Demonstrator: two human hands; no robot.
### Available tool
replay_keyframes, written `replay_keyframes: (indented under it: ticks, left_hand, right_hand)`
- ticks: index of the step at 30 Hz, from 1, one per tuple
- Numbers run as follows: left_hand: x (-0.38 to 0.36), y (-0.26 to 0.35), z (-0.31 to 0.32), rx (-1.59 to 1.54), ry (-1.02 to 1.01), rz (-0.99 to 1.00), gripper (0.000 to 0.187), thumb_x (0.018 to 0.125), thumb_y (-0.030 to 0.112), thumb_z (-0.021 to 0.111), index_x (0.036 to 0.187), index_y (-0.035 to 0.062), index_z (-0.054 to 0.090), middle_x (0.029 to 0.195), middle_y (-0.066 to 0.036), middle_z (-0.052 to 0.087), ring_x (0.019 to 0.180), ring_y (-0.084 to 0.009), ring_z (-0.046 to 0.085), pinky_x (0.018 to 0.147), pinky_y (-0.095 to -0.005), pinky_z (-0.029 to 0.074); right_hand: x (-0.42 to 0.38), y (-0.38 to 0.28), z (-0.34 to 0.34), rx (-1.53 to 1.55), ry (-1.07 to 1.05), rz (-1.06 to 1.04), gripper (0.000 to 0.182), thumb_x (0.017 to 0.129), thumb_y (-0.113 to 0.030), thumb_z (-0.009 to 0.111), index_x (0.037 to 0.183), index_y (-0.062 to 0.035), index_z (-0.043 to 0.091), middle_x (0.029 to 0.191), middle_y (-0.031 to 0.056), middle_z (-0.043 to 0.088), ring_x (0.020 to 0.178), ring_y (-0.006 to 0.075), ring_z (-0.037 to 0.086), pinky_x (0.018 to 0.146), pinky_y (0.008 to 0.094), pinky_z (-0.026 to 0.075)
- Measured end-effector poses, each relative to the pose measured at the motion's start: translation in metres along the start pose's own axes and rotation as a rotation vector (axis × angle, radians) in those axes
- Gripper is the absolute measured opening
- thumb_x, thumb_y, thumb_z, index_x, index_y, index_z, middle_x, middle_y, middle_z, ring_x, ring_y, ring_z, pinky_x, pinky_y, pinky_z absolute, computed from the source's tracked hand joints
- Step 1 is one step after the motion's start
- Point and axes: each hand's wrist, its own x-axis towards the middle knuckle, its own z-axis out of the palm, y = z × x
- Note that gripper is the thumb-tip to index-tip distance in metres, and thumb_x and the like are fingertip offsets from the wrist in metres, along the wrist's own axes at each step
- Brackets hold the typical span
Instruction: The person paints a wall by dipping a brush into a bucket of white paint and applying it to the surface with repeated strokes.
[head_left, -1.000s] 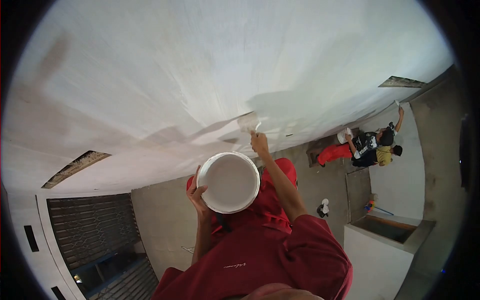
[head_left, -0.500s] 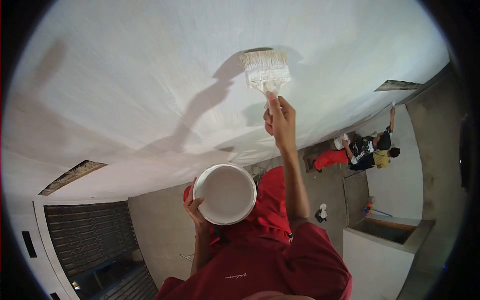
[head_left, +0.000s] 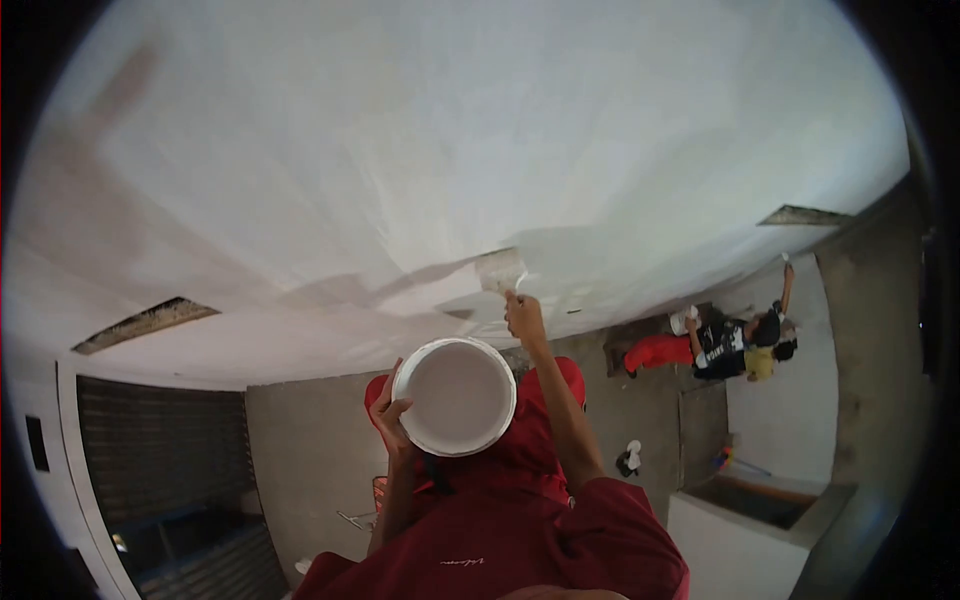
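Note:
A wide paintbrush (head_left: 501,271) with whitish bristles is in my right hand (head_left: 524,318), whose fingers are closed round its handle. The bristles are at the white wall (head_left: 400,150), low down, with a shadow stretching left from them. My left hand (head_left: 389,405) grips a round white bucket (head_left: 459,396) by its left side, the thumb over the rim. Pale liquid, looking like paint, shows inside the bucket. It hangs in front of my red trousers, below and left of the brush.
Two people (head_left: 735,345) stand close together at the right, one with an arm raised to the wall and a white bucket (head_left: 684,320) in hand. Dark openings (head_left: 148,325) break the wall. A barred window (head_left: 165,470) is at left, a concrete basin (head_left: 755,500) at lower right.
My right hand has moved the paintbrush down the wall, closer to the bucket's height. The bucket stays almost where it was in my left hand. The view has tilted slightly.

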Motion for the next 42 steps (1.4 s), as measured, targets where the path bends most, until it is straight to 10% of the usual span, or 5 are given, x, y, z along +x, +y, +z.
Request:
replay_keyframes:
  ticks: [13,19,27,31,42]
  left_hand:
    - [0.003,-0.012,-0.012,0.131,-0.037,0.082,0.07,0.069,0.019,0.048,0.132,-0.0106,0.055,0.117,-0.02,0.066,0.103,-0.0266,0.065,0.092,-0.0371,0.052]
    - [-0.002,0.006,0.001,0.09,-0.004,0.031,0.067,0.069,0.013,0.047,0.132,-0.0078,0.057,0.117,-0.017,0.067,0.102,-0.02,0.062,0.093,-0.0321,0.048]
    - [0.0,-0.001,-0.006,0.081,-0.09,0.166,0.067,0.07,0.014,0.049,0.132,-0.0081,0.056,0.119,-0.018,0.066,0.107,-0.0223,0.061,0.099,-0.0332,0.044]
    - [0.0,0.001,-0.003,0.025,-0.059,0.07,0.068,0.069,0.013,0.05,0.133,-0.0076,0.056,0.117,-0.018,0.066,0.107,-0.0222,0.06,0.1,-0.0332,0.043]
    - [0.006,-0.019,-0.018,0.107,-0.081,0.159,0.067,0.071,0.013,0.047,0.133,-0.0106,0.054,0.118,-0.02,0.066,0.103,-0.0234,0.064,0.092,-0.0338,0.05]
  right_hand:
    - [-0.151,-0.329,-0.015,0.123,-0.085,-0.575,0.039,0.102,-0.032,0.052,0.082,0.0008,0.057,0.054,0.0002,0.048,0.044,0.0058,0.043,0.041,0.0254,0.031]
    - [-0.09,-0.259,0.013,0.213,-0.077,-0.465,0.038,0.102,-0.032,0.052,0.082,-0.0006,0.056,0.053,-0.0001,0.046,0.041,0.0052,0.041,0.039,0.0249,0.03]
    - [0.006,0.013,0.037,-0.252,0.037,-0.216,0.035,0.098,-0.029,0.055,0.076,-0.0024,0.058,0.055,0.0038,0.052,0.038,0.0118,0.046,0.034,0.0284,0.033]
    - [-0.001,-0.01,0.025,0.007,-0.016,0.082,0.036,0.098,-0.028,0.054,0.073,-0.0016,0.057,0.055,0.0043,0.052,0.038,0.0123,0.045,0.033,0.0285,0.031]
    - [-0.126,-0.272,-0.051,0.241,-0.037,-0.396,0.035,0.101,-0.029,0.054,0.082,-0.0007,0.061,0.056,-0.0006,0.048,0.039,0.004,0.037,0.035,0.0226,0.024]
